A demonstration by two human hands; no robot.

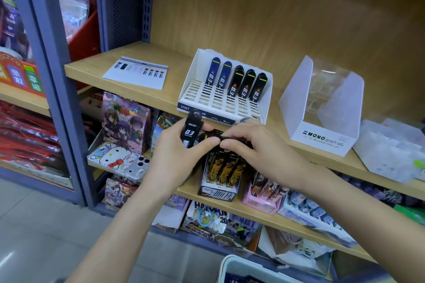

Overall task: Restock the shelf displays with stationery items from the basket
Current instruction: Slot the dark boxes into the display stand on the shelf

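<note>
Left hand [181,153] grips upright lead case [192,131]; right hand [251,145] pinches dark bundle [212,137] between both hands. Risk: loose cases slip before reaching slotted tray [194,73] just beyond.

"deli 03" on black lead case [191,130], "S1357 HB" on white display tray [220,115], "MONO graph MG" on clear display box [323,138]

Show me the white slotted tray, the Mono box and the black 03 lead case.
white slotted tray [197,94]: head view, bare slots at its left.
Mono box [322,142]: head view, front label panel.
black 03 lead case [192,130]: head view, its printed face.
</note>
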